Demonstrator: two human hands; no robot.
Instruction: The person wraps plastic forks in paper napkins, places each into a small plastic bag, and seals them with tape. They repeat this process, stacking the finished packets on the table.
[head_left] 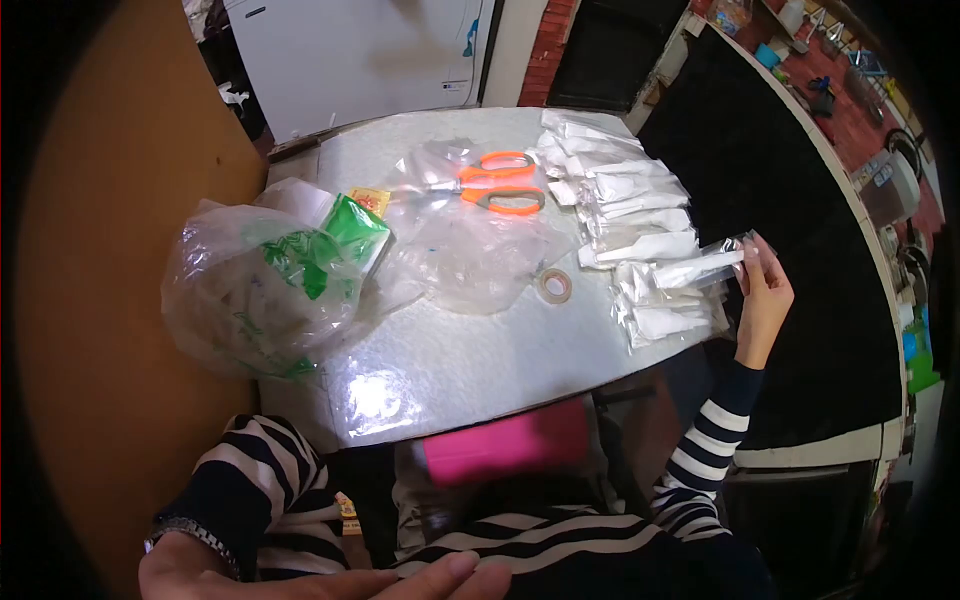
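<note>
My right hand (766,300) is at the table's right edge, pinching the end of a clear plastic packet (700,268) with a folded white paper piece inside, like a napkin. That packet lies over a row of similar clear packets (640,190) running along the right side of the table. Low in the view, in front of my striped top, my left hand (340,582) is partly cut off by the frame edge. Its fingers are stretched out and hold nothing. A roll of tape (554,286) lies left of the packets.
Orange-handled scissors (500,184) rest on loose clear plastic (470,255) mid-table. A large plastic bag (255,300) with green print stands at left, beside a green-and-white pack (357,230) and a small yellow packet (370,202). The grey table (450,365) meets a dark cloth-covered surface (790,330) at right.
</note>
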